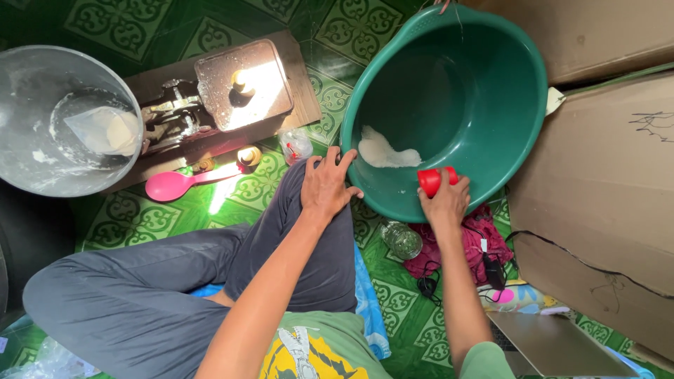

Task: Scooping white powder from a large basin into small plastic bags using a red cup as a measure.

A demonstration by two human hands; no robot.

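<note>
My right hand (445, 203) grips a small red cup (433, 180) at the near rim of a large green plastic basin (523, 119). A small heap of white powder (382, 151) lies on the basin's bottom, just left of the cup. Fingers spread, my left hand (327, 184) rests on my knee in dark grey trousers, close to the basin's left rim, and holds nothing. I sit on a green patterned floor.
A metal bowl (28, 161) holding a clear bag of white powder sits at far left. Beside it stand a wooden-based scale with a metal tray (242, 84) and a pink spoon (172, 184). Cardboard boxes (604, 175) stand at right. A glass jar (401, 240), cloth and cables lie nearby.
</note>
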